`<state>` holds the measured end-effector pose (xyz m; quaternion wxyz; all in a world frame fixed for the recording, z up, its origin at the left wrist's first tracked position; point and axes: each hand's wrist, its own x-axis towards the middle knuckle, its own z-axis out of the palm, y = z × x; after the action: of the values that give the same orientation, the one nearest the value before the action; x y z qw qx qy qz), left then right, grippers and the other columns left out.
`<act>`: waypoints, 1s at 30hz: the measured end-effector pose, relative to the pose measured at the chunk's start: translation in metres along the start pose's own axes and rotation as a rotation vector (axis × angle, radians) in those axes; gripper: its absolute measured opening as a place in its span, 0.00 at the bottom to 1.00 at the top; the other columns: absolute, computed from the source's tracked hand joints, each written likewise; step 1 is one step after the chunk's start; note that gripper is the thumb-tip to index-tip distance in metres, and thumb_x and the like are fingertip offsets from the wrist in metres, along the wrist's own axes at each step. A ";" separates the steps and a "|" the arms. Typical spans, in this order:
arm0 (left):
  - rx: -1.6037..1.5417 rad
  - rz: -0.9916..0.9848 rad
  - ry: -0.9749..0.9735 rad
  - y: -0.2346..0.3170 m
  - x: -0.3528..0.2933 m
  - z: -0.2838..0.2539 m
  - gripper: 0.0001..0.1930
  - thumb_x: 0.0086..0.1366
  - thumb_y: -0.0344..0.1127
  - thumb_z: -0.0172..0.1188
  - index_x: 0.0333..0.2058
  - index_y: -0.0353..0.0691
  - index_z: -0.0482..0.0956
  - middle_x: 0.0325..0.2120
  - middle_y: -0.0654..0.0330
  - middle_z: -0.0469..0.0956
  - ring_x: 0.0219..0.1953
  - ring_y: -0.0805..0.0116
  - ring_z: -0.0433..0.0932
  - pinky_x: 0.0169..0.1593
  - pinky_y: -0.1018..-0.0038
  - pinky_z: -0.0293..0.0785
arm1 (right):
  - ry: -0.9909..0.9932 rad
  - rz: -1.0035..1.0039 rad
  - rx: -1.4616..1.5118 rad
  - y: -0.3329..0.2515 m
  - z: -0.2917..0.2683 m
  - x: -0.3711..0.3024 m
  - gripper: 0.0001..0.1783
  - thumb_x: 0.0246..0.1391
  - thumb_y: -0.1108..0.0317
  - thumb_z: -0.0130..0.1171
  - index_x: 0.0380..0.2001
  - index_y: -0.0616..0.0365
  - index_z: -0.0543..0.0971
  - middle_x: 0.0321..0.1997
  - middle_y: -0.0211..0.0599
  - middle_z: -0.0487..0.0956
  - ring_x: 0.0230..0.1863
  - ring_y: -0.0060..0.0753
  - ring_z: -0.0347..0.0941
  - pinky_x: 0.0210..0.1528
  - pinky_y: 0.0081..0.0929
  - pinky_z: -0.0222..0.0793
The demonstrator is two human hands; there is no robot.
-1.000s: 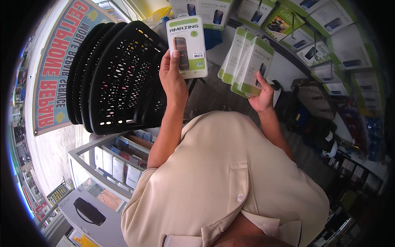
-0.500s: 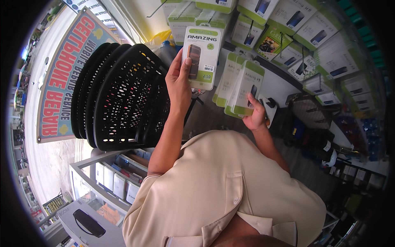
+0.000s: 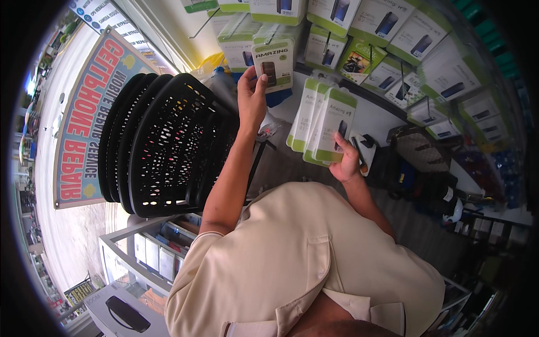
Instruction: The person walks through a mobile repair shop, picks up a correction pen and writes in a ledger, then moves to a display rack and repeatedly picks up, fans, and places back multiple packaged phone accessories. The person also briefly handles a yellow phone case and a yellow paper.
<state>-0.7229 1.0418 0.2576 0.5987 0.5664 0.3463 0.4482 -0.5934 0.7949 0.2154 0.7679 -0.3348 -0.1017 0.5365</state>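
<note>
With thumb in front and fingers at its left edge, my left hand [image 3: 252, 100] grips a flat white and green screen-protector pack [image 3: 279, 63] with a phone pictured on it. This pack is up at the wall display, against other packs hanging on a hook; whether the hook passes through it I cannot tell. My right hand [image 3: 345, 162], lower and to the right, pinches a fanned bunch of similar screen-protector packs [image 3: 335, 121] by their lower right corner, its thumb on the front one.
More hanging packs [image 3: 387, 25] cover the wall on metal hooks. Black plastic baskets [image 3: 168, 146] are stacked at my left, beside a repair sign [image 3: 92, 121]. A glass display case [image 3: 120, 238] and a speaker box [image 3: 120, 314] stand at the lower left. A brown checked bag [image 3: 421, 147] is at the right.
My left hand has moved its pack forward, up to the packs on the wall hook. My right hand still holds its bunch, slightly shifted. The view has tilted a little.
</note>
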 end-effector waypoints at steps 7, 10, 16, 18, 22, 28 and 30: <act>0.455 0.478 0.243 0.021 0.027 0.042 0.52 0.59 0.54 0.76 0.71 0.34 0.56 0.63 0.44 0.61 0.67 0.48 0.60 0.70 0.58 0.59 | -0.015 0.002 0.022 0.000 -0.006 -0.001 0.23 0.67 0.60 0.61 0.60 0.59 0.75 0.57 0.34 0.81 0.58 0.32 0.77 0.61 0.33 0.71; 0.465 0.407 0.287 0.023 0.037 0.068 0.60 0.53 0.56 0.79 0.73 0.37 0.50 0.67 0.45 0.54 0.71 0.44 0.53 0.72 0.48 0.48 | 0.016 0.024 0.016 0.000 -0.012 0.000 0.22 0.67 0.61 0.61 0.60 0.59 0.76 0.56 0.34 0.81 0.58 0.31 0.77 0.60 0.32 0.72; 0.545 0.533 0.399 0.017 0.054 0.084 0.42 0.54 0.51 0.78 0.63 0.46 0.64 0.66 0.49 0.55 0.71 0.45 0.52 0.70 0.44 0.48 | 0.032 0.004 -0.009 -0.009 -0.021 -0.004 0.21 0.66 0.61 0.63 0.58 0.58 0.77 0.54 0.32 0.82 0.55 0.30 0.77 0.58 0.31 0.72; 0.576 0.567 0.393 0.017 0.056 0.080 0.43 0.54 0.53 0.78 0.63 0.46 0.64 0.66 0.49 0.55 0.71 0.44 0.52 0.70 0.43 0.48 | 0.057 0.017 -0.011 -0.013 -0.023 -0.006 0.21 0.66 0.61 0.63 0.57 0.58 0.77 0.53 0.32 0.82 0.55 0.30 0.77 0.58 0.31 0.72; 0.692 0.645 0.407 0.020 0.048 0.075 0.46 0.54 0.57 0.78 0.65 0.45 0.64 0.68 0.48 0.54 0.70 0.43 0.53 0.70 0.44 0.48 | 0.070 0.021 -0.035 -0.016 -0.021 -0.001 0.21 0.66 0.61 0.63 0.58 0.58 0.77 0.54 0.32 0.82 0.55 0.29 0.77 0.58 0.31 0.72; 0.116 0.229 0.006 0.017 -0.035 0.036 0.30 0.72 0.50 0.64 0.63 0.38 0.70 0.55 0.55 0.73 0.59 0.64 0.71 0.64 0.66 0.65 | -0.089 0.072 -0.024 -0.019 -0.008 0.010 0.23 0.65 0.60 0.65 0.58 0.60 0.77 0.54 0.35 0.81 0.56 0.29 0.77 0.59 0.33 0.71; -0.067 -0.162 -0.250 0.015 -0.075 0.022 0.27 0.79 0.54 0.52 0.60 0.35 0.76 0.53 0.58 0.79 0.56 0.72 0.75 0.63 0.72 0.68 | -0.099 0.118 -0.079 -0.018 -0.002 0.013 0.24 0.65 0.60 0.65 0.59 0.60 0.76 0.54 0.35 0.82 0.55 0.29 0.77 0.59 0.33 0.72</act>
<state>-0.7312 0.9634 0.2679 0.6898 0.5678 0.2986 0.3356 -0.5736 0.8026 0.2223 0.7152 -0.3435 -0.1407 0.5922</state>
